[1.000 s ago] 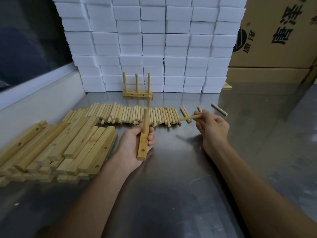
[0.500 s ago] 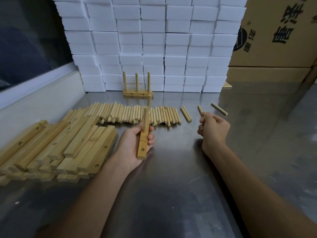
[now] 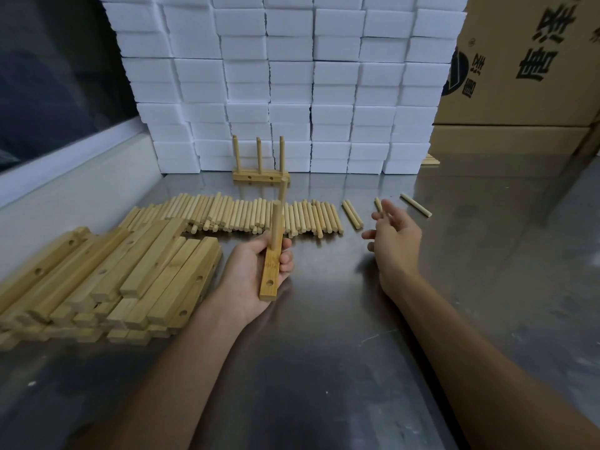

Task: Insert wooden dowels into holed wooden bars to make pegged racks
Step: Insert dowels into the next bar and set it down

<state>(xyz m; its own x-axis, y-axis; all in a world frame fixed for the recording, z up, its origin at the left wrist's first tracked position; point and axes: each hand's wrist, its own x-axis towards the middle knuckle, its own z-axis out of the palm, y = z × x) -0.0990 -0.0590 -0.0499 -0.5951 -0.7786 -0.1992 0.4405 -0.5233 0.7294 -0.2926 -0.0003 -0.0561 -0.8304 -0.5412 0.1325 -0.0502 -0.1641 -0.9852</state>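
Note:
My left hand (image 3: 248, 276) grips a holed wooden bar (image 3: 271, 274), its length pointing away from me. One dowel (image 3: 276, 222) stands up from the bar's middle, a second dowel (image 3: 284, 193) rises at its far end, and the near hole is bare. My right hand (image 3: 394, 245) hovers to the bar's right with fingers spread, holding nothing. A long row of loose dowels (image 3: 233, 216) lies behind both hands. A pile of holed bars (image 3: 113, 271) sits at the left. A finished rack with three pegs (image 3: 259, 177) stands at the back.
The steel table (image 3: 324, 352) carries a few stray dowels: a pair (image 3: 352, 214) and a single one (image 3: 415, 204) beyond my right hand. A wall of white foam blocks (image 3: 292, 76) closes the back, cardboard boxes (image 3: 526, 60) the right, a raised ledge the left.
My right hand held a dowel a second ago; now it is spread and holds nothing, and a dowel stands in the bar's middle hole. My left hand has kept its grip.

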